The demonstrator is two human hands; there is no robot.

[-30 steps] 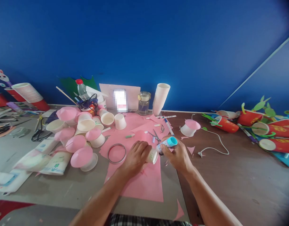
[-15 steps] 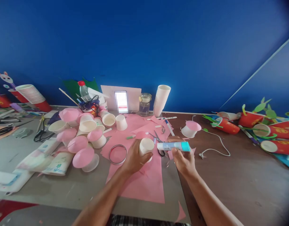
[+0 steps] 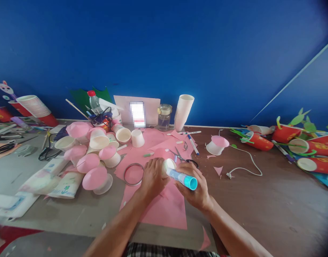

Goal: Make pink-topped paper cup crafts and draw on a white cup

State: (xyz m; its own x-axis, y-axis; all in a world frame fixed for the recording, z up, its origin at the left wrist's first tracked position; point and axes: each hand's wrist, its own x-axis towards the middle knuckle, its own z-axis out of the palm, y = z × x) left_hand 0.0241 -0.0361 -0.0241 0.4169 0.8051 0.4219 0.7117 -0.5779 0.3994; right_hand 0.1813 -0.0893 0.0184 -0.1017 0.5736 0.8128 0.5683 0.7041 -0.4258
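Note:
My left hand is closed around a white paper cup held over the pink paper. Most of the cup's body is hidden by the fingers. In my right hand is a glue stick with a pale blue barrel and a turquoise end that points toward me. Its far end meets the cup, though I cannot tell exactly where it touches. Just beyond the right hand lie scissors with dark handles.
Left of my hands are a roll of tape and several cups with pink paper tops. A tall cup stack, a jar and a phone stand by the blue wall. One pink-topped cup and a white cable lie right.
The glue stick has come left and down to the cup, its turquoise end swinging toward me. My hands are closer together, and the scissor handles show more.

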